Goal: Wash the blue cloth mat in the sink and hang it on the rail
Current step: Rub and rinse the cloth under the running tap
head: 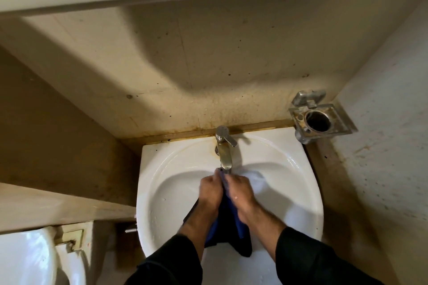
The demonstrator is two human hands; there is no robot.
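The blue cloth mat (pixel 225 227) hangs bunched between my two hands over the white sink (pixel 166 192), with its dark lower end draped past the sink's front rim. My left hand (pixel 210 190) grips the mat's upper part from the left. From the right, my right hand (pixel 239 188) grips the same part, pressed close against the left one. Both hands hold the cloth's top just under the spout of the steel tap (pixel 224 148). No rail is in view.
A metal tumbler holder (pixel 317 120) is fixed to the wall right of the sink. A white toilet (pixel 30 259) stands at the lower left below a beige ledge (pixel 58 206). Stained beige walls close in behind and beside the sink.
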